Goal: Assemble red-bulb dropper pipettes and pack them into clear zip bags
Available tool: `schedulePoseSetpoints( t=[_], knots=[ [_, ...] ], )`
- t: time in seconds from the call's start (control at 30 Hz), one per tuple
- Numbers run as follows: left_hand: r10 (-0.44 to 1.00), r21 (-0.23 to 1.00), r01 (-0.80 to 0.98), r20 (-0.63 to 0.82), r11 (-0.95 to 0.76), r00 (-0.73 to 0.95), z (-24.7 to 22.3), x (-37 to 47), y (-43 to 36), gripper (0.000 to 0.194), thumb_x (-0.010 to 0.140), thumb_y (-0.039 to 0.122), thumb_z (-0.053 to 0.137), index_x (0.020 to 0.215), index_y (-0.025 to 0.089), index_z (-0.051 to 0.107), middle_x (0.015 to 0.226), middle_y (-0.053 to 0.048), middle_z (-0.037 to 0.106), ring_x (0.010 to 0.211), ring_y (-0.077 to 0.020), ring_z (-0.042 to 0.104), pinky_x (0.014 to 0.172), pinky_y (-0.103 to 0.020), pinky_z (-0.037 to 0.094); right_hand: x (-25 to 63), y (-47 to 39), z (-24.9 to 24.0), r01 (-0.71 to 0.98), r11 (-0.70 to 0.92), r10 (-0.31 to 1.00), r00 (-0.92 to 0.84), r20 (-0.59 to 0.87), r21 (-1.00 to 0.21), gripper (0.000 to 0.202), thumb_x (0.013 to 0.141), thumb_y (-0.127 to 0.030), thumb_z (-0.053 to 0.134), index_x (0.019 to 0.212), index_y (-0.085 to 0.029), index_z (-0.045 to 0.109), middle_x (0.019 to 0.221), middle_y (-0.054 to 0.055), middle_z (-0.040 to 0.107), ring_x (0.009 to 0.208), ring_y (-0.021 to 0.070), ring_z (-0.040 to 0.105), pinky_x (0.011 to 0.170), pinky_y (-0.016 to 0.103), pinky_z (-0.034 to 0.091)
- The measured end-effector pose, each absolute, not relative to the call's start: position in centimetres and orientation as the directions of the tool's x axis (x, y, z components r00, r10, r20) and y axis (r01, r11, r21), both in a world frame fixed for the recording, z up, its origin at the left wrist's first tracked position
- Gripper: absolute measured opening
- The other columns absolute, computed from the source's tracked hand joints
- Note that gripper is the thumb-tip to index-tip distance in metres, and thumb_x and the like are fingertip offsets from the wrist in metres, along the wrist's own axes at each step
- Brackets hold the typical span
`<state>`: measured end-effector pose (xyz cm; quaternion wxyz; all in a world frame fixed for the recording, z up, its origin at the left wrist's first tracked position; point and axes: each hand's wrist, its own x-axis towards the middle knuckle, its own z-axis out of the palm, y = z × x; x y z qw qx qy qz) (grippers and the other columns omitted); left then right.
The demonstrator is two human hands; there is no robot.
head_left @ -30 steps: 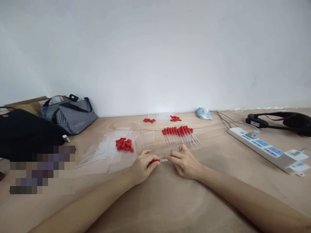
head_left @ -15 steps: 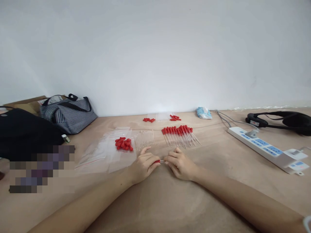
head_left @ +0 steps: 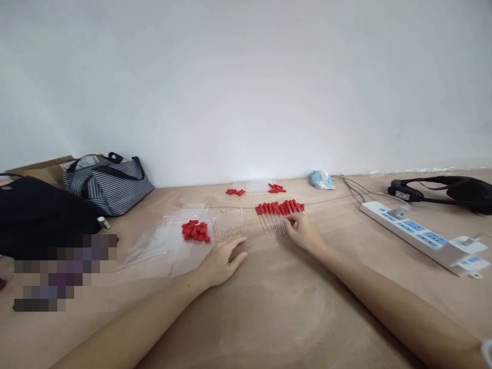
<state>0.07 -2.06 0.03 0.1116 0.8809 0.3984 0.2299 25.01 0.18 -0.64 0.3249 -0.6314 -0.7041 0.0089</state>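
Observation:
My right hand [head_left: 303, 230] is closed, its fingertips pinched on a glass dropper at the row of red-bulbed droppers [head_left: 274, 220]. Those droppers lie side by side with their bulbs pointing to the wall; my hand hides the lower ends of several. My left hand [head_left: 222, 260] rests open on the table with thumb and fingers apart, holding nothing. Just beyond it lie bare glass tubes [head_left: 228, 224] in a row. To their left, loose red rubber bulbs [head_left: 196, 230] are heaped on clear plastic bags [head_left: 159, 246].
Farther back are more red bulbs [head_left: 235, 192] and glass tubes [head_left: 257, 187]. A blue mask [head_left: 322, 179], power strip [head_left: 407, 228] and black headset [head_left: 442, 189] occupy the right. At left stand a striped bag [head_left: 111, 187], a black bag [head_left: 42, 218] and a small bottle [head_left: 103, 223].
My hands have parted. The dropper that was between them has left my left hand, which has opened; my right hand has moved forward and right to the dropper row.

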Motion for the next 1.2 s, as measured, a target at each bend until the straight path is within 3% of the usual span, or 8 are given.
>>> schedulePoseSetpoints(
  t=[0.13,0.33,0.53,0.77,0.87,0.97,1.07,1.2],
  knots=[
    [0.727,0.372,0.626,0.302,-0.685,0.616,0.0,0.1,-1.9,0.026,0.082,0.026,0.046,0.103,0.016,0.058,0.116,-0.010,0.055,0.110,-0.0205,0.049,0.093,-0.038,0.040,24.6,2.5,-0.1,0.896,-0.063,0.896,0.244,0.370,-0.439,0.025,0.078,-0.027,0.043,0.096,-0.017,0.056,0.079,0.006,0.065,0.077,0.0216,0.058,0.071,0.033,0.032],
    [0.714,0.376,0.609,0.321,-0.699,0.622,-0.1,0.1,-1.9,0.027,0.081,0.025,0.047,0.104,0.017,0.058,0.116,-0.009,0.056,0.110,-0.0206,0.050,0.093,-0.040,0.040,22.6,4.0,0.4,0.919,-0.165,0.903,0.288,0.320,-0.359,0.021,0.077,-0.023,0.042,0.092,-0.017,0.056,0.077,0.009,0.065,0.080,0.0234,0.058,0.078,0.038,0.026],
    [0.710,0.364,0.610,0.321,-0.704,0.627,-0.1,0.0,-1.9,0.027,0.082,0.024,0.046,0.105,0.016,0.058,0.115,-0.009,0.056,0.110,-0.0205,0.049,0.093,-0.040,0.040,22.6,3.9,0.0,0.944,-0.099,0.897,0.222,0.382,-0.316,0.020,0.076,-0.023,0.042,0.088,-0.017,0.057,0.083,0.009,0.065,0.080,0.0227,0.057,0.075,0.037,0.024],
    [0.699,0.336,0.613,0.365,-0.715,0.615,0.3,0.2,-1.7,0.021,0.081,0.024,0.047,0.095,0.018,0.061,0.102,-0.006,0.063,0.095,-0.0187,0.057,0.083,-0.034,0.044,18.9,2.6,0.1,0.944,0.178,0.902,-0.044,0.430,-0.277,0.022,0.079,-0.028,0.041,0.078,-0.018,0.061,0.083,0.006,0.065,0.083,0.0186,0.056,0.073,0.033,0.023],
    [0.755,0.216,0.768,0.465,-0.603,0.462,1.4,-0.8,-0.8,0.019,0.081,0.028,0.047,0.075,0.019,0.063,0.081,-0.004,0.065,0.080,-0.0197,0.058,0.075,-0.035,0.042,16.2,2.6,0.3,0.940,0.173,0.929,-0.057,0.365,-0.294,0.026,0.079,-0.030,0.040,0.078,-0.018,0.063,0.081,0.007,0.065,0.080,0.0194,0.057,0.074,0.034,0.024],
    [0.787,0.077,0.941,0.573,-0.330,0.229,2.6,-2.8,0.8,0.018,0.078,0.031,0.049,0.072,0.020,0.062,0.083,-0.005,0.063,0.086,-0.0246,0.053,0.076,-0.039,0.037,14.0,3.4,0.7,0.942,0.070,0.960,0.026,0.277,-0.330,0.030,0.080,-0.030,0.038,0.081,-0.015,0.064,0.080,0.011,0.065,0.078,0.0207,0.058,0.076,0.036,0.024],
    [0.824,0.013,0.995,0.561,-0.102,0.078,3.2,-4.8,2.1,0.020,0.073,0.036,0.053,0.078,0.019,0.062,0.092,-0.007,0.060,0.091,-0.0280,0.049,0.077,-0.042,0.033,12.8,4.4,1.0,0.930,-0.033,0.975,0.111,0.194,-0.366,0.032,0.080,-0.030,0.037,0.082,-0.013,0.063,0.082,0.013,0.065,0.079,0.0216,0.059,0.077,0.037,0.024],
    [0.876,0.004,0.999,0.482,-0.042,0.035,2.9,-5.9,2.7,0.027,0.072,0.043,0.050,0.069,0.019,0.062,0.091,-0.008,0.058,0.092,-0.0293,0.046,0.076,-0.042,0.032,12.3,5.4,1.1,0.922,-0.098,0.978,0.159,0.136,-0.375,0.031,0.078,-0.030,0.038,0.083,-0.012,0.064,0.085,0.015,0.065,0.079,0.0231,0.060,0.077,0.038,0.025]
  ],
)
